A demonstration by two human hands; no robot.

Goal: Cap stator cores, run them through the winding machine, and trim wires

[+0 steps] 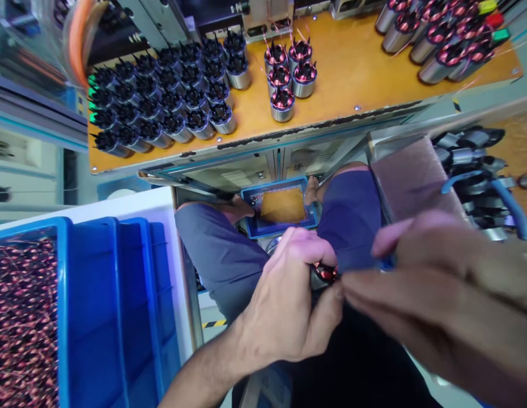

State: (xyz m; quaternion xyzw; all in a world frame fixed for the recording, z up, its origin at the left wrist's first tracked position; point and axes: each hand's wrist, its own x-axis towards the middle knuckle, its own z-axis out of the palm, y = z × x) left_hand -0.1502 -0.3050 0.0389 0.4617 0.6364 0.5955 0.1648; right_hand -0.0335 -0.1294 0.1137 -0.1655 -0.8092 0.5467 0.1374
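A small motor stator (324,274) with copper windings and a metal shell sits in my left hand (284,300), above my lap. The fingers and thumb of that hand are closed round it, hiding most of the shell. My right hand (437,294) is blurred by motion just to the right. Its fingertips are pinched together close to the stator's edge and the left thumb. What lies in this pinch, if anything, is too small and smeared to make out.
On the orange bench (335,73) ahead stand unwound black-topped stators (174,124) at left, several wound stators (283,105) in the middle and more wound stators (442,56) at right. Blue bins (93,306) stand left. Bare metal stators (467,158) lie right, near blue-handled pliers (508,204). A blue tray (280,229) lies below.
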